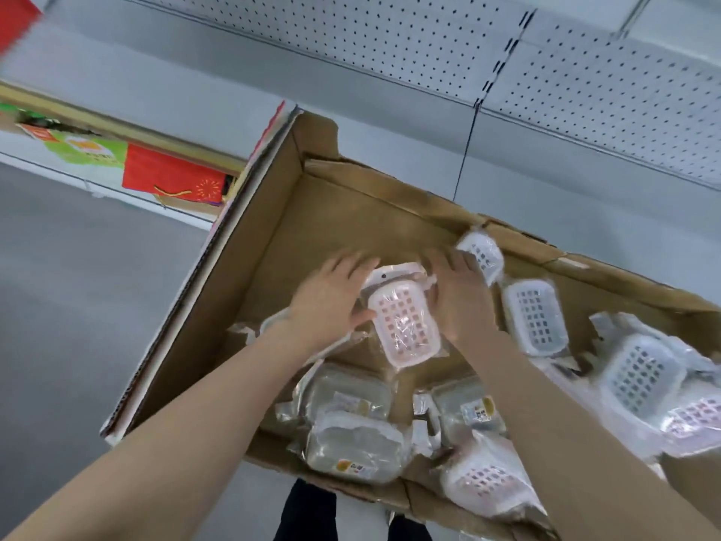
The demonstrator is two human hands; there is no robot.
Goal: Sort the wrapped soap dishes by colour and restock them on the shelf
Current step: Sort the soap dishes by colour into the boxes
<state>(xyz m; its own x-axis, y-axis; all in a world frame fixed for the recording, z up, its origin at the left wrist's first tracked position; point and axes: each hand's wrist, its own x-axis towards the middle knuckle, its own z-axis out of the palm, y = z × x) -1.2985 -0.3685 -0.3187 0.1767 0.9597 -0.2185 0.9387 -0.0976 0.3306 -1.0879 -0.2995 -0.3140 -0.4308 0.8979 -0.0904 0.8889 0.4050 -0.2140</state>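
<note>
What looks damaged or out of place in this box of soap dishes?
The cardboard box has a torn, creased far rim. Inside, the wrapped dishes lie jumbled: a pink dish among white ones at right, and face-down dishes near the front.

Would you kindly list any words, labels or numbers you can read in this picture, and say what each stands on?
No text here is legible.
Stickers on the wrapped grey soap dishes: colourful, too blurred to read.
Red bag at the left: gold pattern, no readable words.
Green and white pack beside it: orange mark, blurred.
</note>
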